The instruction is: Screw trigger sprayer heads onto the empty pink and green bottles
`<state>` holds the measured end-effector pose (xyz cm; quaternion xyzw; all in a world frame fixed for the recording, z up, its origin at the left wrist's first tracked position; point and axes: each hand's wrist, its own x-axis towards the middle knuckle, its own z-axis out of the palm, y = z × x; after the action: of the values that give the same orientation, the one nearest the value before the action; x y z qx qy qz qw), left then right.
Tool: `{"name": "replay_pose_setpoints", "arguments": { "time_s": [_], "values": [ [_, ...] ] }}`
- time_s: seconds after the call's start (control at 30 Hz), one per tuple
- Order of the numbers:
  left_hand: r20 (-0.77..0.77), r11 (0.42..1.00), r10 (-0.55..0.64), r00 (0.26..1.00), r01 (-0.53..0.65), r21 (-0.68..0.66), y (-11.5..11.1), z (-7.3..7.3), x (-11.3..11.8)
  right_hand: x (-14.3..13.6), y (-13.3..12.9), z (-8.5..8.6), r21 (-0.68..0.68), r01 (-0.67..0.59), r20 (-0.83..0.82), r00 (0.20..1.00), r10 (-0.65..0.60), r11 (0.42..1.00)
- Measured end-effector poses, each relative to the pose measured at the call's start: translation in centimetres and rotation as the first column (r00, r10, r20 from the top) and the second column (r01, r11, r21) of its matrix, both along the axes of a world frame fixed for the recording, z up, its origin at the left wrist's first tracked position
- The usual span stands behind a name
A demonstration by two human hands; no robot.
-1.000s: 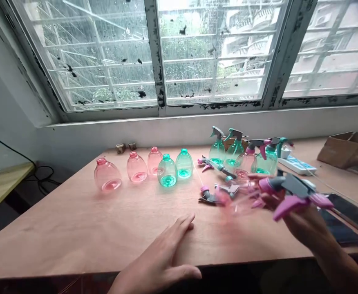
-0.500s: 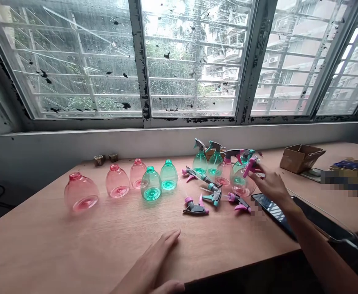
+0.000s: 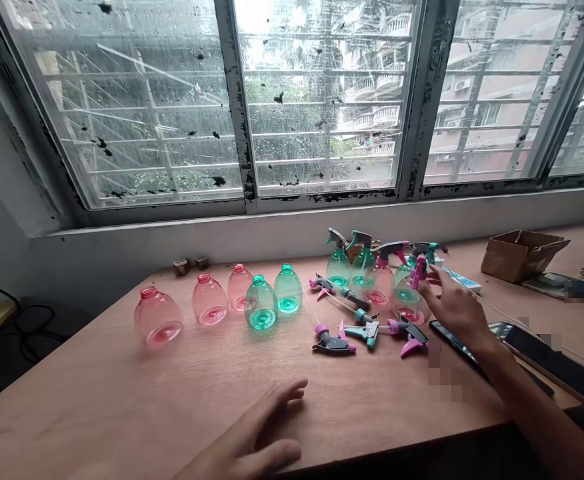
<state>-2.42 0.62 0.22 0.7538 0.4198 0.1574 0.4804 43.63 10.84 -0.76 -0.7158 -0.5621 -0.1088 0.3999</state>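
My right hand (image 3: 457,310) is closed around the pink spray head of a clear pink spray bottle (image 3: 407,313) at the right. Its fingers partly hide the trigger. Beside it stand a pink spray bottle (image 3: 381,283) with a dark head and green spray bottles (image 3: 339,267). My left hand (image 3: 259,430) is open over the table near its front edge, thumb apart, holding nothing. Several loose trigger sprayers, such as a grey and pink one (image 3: 333,341) and a teal one (image 3: 365,332), lie between the hands. Headless pink bottles (image 3: 158,319) and green bottles (image 3: 261,305) stand to the left.
Phones (image 3: 555,363) with a white cable lie under and beside my right forearm. An open cardboard box (image 3: 522,257) stands at the back right. Two small blocks (image 3: 181,268) sit by the wall, below a barred window (image 3: 322,100). Dark cables (image 3: 37,327) hang at the left.
The view has turned a little left, so everything sits farther right. My left thumb and fingers show wider apart. My right hand stays at the pink spray head.
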Motion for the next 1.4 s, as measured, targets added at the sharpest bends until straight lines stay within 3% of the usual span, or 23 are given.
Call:
{"name": "replay_pose_setpoints", "arguments": {
  "time_s": [0.07,0.1,0.2,0.3,0.43,0.53,0.63,0.73,0.83,0.9,1.0,1.1,1.17,1.23,1.3,1.4],
  "values": [
    [0.053,0.995,0.066,0.996,-0.070,0.070,0.9,0.9,-0.5,-1.0,-1.4,-0.1,0.001,0.037,0.036,0.999,-0.037,0.999],
    [0.034,0.972,0.136,0.990,-0.140,0.190,1.4,1.6,-0.6,-1.6,-2.2,-0.2,0.008,0.055,0.050,0.997,-0.055,0.998],
    [0.010,0.844,0.288,0.957,-0.259,0.470,3.0,4.4,-0.3,-3.3,-4.5,-0.7,0.030,0.068,0.131,0.989,-0.072,0.997],
    [-0.082,0.663,0.314,0.946,-0.156,0.732,5.3,7.7,0.6,-5.3,-6.1,-1.2,0.024,0.041,0.283,0.958,-0.046,0.999],
    [-0.082,0.512,0.429,0.899,-0.168,0.842,10.9,11.4,0.6,-7.9,-6.1,-1.4,-0.046,-0.120,0.365,0.922,0.129,0.992],
    [-0.074,0.404,0.580,0.811,-0.207,0.891,15.9,12.4,-1.6,-9.0,-5.4,-1.9,-0.136,-0.234,0.372,0.888,0.268,0.963],
    [-0.103,0.382,0.686,0.720,-0.236,0.894,18.9,11.3,-4.5,-9.8,-5.2,-2.9,-0.167,-0.268,0.369,0.876,0.312,0.949],
    [-0.178,0.448,0.695,0.697,-0.225,0.865,19.7,9.4,-6.5,-11.1,-5.8,-3.6,-0.212,-0.340,0.366,0.842,0.397,0.916],
    [-0.221,0.523,0.666,0.713,-0.234,0.819,18.8,8.3,-7.0,-13.5,-6.4,-3.5,-0.324,-0.402,0.316,0.808,0.498,0.857],
    [-0.212,0.555,0.642,0.737,-0.255,0.792,17.3,8.0,-7.0,-15.3,-6.5,-3.0,-0.345,-0.405,0.290,0.812,0.507,0.847],
    [-0.116,0.544,0.634,0.764,-0.335,0.769,12.9,6.6,-6.8,-17.6,-6.2,-2.6,-0.352,-0.447,0.273,0.792,0.547,0.822],
    [0.004,0.539,0.620,0.785,-0.430,0.724,6.6,3.2,-6.3,-19.1,-6.0,-2.9,-0.338,-0.475,0.257,0.784,0.565,0.813],
    [0.114,0.507,0.636,0.763,-0.525,0.683,2.7,0.4,-5.5,-19.4,-6.4,-3.3,-0.309,-0.490,0.248,0.786,0.566,0.815],
    [0.299,0.512,0.672,0.678,-0.716,0.474,0.0,-2.0,-4.3,-19.3,-6.9,-3.8,-0.270,-0.500,0.234,0.795,0.560,0.823],
    [0.357,0.555,0.672,0.648,-0.761,0.336,-1.2,-3.5,-3.0,-18.8,-7.6,-4.3,-0.229,-0.506,0.214,0.807,0.550,0.831],
    [0.323,0.606,0.612,0.722,-0.690,0.395,-1.0,-4.2,-1.0,-17.8,-8.4,-4.6,-0.171,-0.527,0.184,0.813,0.553,0.832]
  ]
}}
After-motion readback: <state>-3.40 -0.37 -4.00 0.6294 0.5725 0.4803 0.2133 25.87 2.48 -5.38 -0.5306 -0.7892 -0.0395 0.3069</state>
